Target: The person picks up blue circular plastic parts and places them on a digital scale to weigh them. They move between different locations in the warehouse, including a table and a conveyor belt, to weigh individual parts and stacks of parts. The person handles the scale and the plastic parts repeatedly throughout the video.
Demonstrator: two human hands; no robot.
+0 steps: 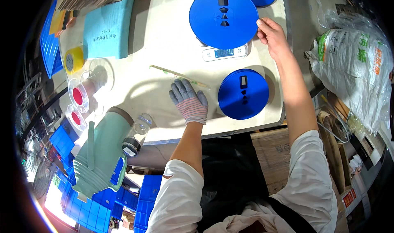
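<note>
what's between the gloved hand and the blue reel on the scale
In the head view, a thin wooden stick lies between the gloved left hand and the blue reel.

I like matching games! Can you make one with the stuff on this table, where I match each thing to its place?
Things:
1. Blue disc
2. Gloved left hand
3. Bare right hand
4. Clear jar

Places:
A. lying at the table's front edge
B. flat on the table
C. on the scale
D. pinching the disc's rim

Pairs: 1-C, 2-B, 3-D, 4-A
</note>
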